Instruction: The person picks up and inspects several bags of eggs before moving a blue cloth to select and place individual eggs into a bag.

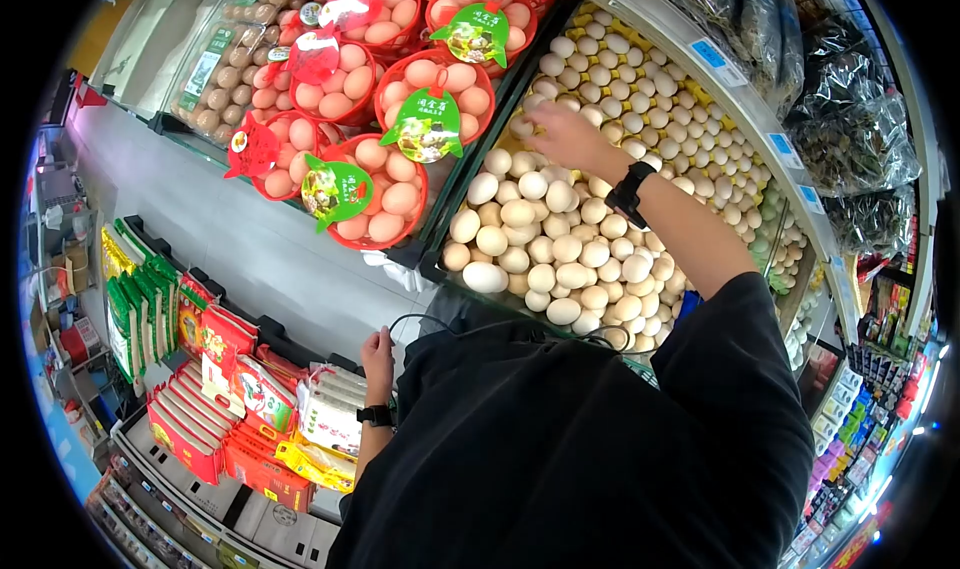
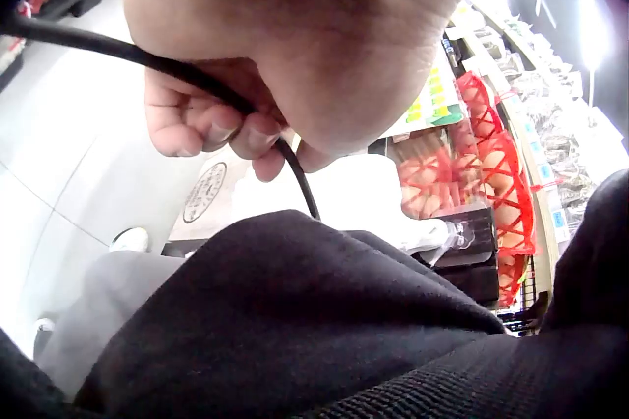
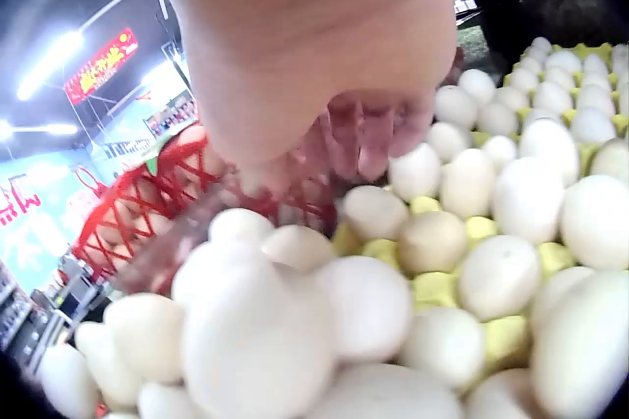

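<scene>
My right hand [image 1: 572, 139] reaches over the bin of loose eggs, near its far left side. In the right wrist view its fingers [image 3: 375, 139] hang downward behind a heap of pale eggs [image 3: 257, 326], and no egg shows between them. Other eggs [image 3: 499, 277] sit beside the hand in a yellow tray [image 3: 506, 340]. My left hand [image 1: 378, 361] is held low by my side, its fingers [image 2: 221, 124] curled around a black cable [image 2: 108, 46]. That cable runs on across the front of my black shirt [image 1: 570, 449].
Red baskets of brown eggs [image 1: 385, 194] with green tags stand left of the bin's dark edge [image 1: 455, 194]. A shelf edge with blue labels [image 1: 708, 54] and bagged dark goods [image 1: 850, 139] border the right. Packaged bags [image 1: 190, 419] are stacked at lower left, across the grey floor [image 1: 200, 209].
</scene>
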`<control>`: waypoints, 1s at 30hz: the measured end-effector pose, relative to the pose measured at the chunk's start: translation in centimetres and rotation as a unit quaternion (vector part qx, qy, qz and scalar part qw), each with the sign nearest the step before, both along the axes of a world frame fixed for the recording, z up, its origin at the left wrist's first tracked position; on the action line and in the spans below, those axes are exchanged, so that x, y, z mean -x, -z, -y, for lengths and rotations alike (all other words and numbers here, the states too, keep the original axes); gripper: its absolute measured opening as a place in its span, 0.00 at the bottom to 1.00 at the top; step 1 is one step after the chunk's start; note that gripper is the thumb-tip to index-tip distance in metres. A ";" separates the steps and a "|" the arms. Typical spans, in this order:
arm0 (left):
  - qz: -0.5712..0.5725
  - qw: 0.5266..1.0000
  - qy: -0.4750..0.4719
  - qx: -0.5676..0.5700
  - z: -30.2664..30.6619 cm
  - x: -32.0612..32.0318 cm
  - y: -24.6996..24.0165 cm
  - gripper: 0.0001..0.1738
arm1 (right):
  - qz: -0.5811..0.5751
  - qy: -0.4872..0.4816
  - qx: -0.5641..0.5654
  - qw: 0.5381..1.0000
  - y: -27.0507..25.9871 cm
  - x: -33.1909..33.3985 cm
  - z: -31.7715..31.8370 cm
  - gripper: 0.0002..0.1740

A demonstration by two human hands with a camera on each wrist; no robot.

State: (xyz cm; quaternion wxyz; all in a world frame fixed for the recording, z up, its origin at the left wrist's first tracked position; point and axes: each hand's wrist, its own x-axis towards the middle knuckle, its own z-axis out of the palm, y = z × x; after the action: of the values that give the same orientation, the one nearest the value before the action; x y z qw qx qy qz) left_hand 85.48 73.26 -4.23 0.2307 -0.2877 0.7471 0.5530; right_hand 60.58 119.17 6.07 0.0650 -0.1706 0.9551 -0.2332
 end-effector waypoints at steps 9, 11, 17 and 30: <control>0.010 1.000 0.008 -0.001 -0.1 -0.3 0.2 0.26 | 0.139 -0.045 0.003 0.989 -2.1 -0.4 4.6 0.25; 0.016 1.000 0.009 0.002 0.0 -0.5 0.1 0.26 | 0.123 -0.018 -0.012 0.992 -1.3 -0.8 4.8 0.22; 0.022 1.000 0.013 0.013 -0.1 -0.6 0.0 0.26 | 0.120 -0.021 0.013 0.993 -2.0 -0.4 4.4 0.20; 0.025 1.000 -0.005 0.002 -0.5 -0.1 0.2 0.25 | 0.187 0.128 0.038 0.973 -0.6 3.5 1.8 0.26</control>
State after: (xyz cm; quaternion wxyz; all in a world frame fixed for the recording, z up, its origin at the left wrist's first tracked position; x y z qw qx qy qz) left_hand 85.54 73.76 -4.38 0.2457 -0.3061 0.7407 0.5453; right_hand 57.10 117.37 6.68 0.2055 -0.0030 0.9305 -0.3032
